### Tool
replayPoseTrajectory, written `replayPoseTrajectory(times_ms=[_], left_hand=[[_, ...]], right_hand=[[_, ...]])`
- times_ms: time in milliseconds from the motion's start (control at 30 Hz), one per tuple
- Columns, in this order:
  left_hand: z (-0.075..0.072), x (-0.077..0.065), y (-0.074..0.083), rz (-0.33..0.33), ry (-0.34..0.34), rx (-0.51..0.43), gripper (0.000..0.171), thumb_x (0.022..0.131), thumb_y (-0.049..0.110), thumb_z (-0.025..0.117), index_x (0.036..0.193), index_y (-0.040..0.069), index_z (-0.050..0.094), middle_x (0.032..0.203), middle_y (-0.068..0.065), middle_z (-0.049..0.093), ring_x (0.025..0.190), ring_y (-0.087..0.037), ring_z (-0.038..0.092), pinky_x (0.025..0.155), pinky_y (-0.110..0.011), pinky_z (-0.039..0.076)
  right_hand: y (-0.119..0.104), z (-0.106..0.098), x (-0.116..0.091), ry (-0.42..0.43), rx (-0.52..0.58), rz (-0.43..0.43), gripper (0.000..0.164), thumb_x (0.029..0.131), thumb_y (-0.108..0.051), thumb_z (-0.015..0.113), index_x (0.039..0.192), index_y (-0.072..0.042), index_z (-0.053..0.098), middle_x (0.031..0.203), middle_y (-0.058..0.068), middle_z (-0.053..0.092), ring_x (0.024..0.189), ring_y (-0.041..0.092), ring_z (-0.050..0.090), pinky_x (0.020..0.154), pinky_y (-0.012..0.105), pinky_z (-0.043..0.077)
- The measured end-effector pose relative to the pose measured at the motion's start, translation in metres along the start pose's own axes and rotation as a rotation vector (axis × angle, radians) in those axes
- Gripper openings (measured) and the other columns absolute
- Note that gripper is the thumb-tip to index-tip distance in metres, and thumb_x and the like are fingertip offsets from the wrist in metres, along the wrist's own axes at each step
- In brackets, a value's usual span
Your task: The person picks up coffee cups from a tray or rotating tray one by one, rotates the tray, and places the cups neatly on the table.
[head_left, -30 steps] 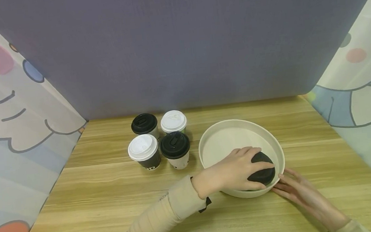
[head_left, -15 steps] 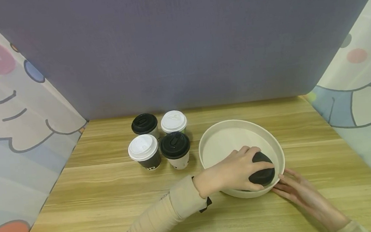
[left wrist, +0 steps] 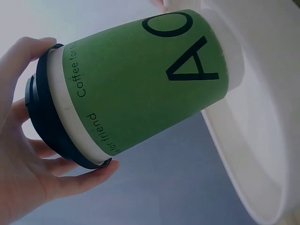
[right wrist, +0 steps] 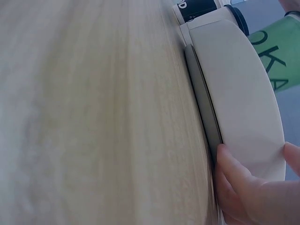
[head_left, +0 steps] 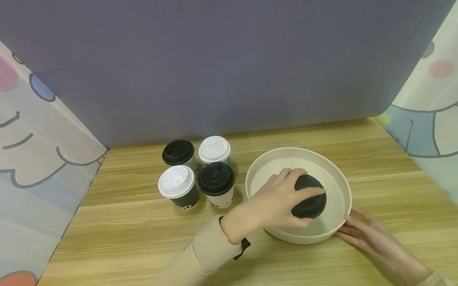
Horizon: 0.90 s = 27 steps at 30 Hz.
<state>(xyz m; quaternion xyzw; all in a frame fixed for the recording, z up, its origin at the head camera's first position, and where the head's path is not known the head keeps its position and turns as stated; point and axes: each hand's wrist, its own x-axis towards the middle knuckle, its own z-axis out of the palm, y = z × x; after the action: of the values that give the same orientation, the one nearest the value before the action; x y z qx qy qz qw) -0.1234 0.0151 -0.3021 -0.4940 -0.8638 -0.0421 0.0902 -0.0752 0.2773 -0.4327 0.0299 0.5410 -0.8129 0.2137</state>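
Observation:
My left hand (head_left: 280,198) grips a paper coffee cup by its black lid (head_left: 309,197), fingers spread around the lid's edge. In the left wrist view the cup (left wrist: 150,84) shows a green wrap with dark lettering and a white base. It appears raised above the floor of a round cream tray (head_left: 270,169); its base overlaps the tray wall in that view. At the tray's near right side, my right hand (head_left: 370,239) holds the wall, thumb at the rim and fingers (right wrist: 234,168) low near the underside.
Left of the tray stand several lidded cups: a white-lidded dark cup (head_left: 177,188), a black-lidded pale cup (head_left: 217,185), a black-lidded cup (head_left: 178,153) and a white-lidded cup (head_left: 214,150) behind. A grey panel (head_left: 230,61) closes off the wooden table's (head_left: 120,252) back.
In the last half second my left hand has shifted left and slightly away from me, carrying the cup from the tray's right side toward its middle. The right hand stays at the tray.

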Motion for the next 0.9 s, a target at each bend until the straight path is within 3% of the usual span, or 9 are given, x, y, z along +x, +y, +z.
replayPoseTrajectory(times_ms=[367, 633, 900], left_hand=[[-0.022, -0.029, -0.015, -0.031, 0.115, -0.035, 0.055, 0.073, 0.044, 0.062, 0.124, 0.027, 0.049, 0.125, -0.011, 0.039, 0.113, -0.025, 0.039, 0.091, -0.038, 0.038], [-0.025, -0.052, -0.020, -0.019, 0.255, 0.003, 0.052, 0.070, 0.040, 0.065, 0.118, 0.022, 0.055, 0.118, -0.013, 0.045, 0.104, -0.026, 0.047, 0.076, -0.036, 0.046], [-0.027, -0.075, -0.025, -0.067, 0.250, 0.002, 0.054, 0.068, 0.039, 0.067, 0.118, 0.022, 0.055, 0.119, -0.015, 0.046, 0.102, -0.028, 0.047, 0.075, -0.039, 0.046]], right_hand=[[0.002, -0.001, 0.000, 0.029, 0.000, -0.005, 0.073, 0.095, -0.011, 0.038, 0.132, 0.004, -0.023, 0.105, 0.006, 0.052, 0.096, 0.019, 0.058, 0.088, 0.036, 0.043], [0.002, 0.000, 0.000, 0.008, 0.002, -0.012, 0.073, 0.095, -0.010, 0.038, 0.132, 0.005, -0.023, 0.106, 0.006, 0.052, 0.097, 0.019, 0.058, 0.088, 0.035, 0.042], [0.001, 0.001, 0.000, 0.008, -0.007, -0.006, 0.073, 0.095, -0.011, 0.038, 0.132, 0.005, -0.023, 0.106, 0.006, 0.052, 0.097, 0.019, 0.057, 0.089, 0.036, 0.042]])
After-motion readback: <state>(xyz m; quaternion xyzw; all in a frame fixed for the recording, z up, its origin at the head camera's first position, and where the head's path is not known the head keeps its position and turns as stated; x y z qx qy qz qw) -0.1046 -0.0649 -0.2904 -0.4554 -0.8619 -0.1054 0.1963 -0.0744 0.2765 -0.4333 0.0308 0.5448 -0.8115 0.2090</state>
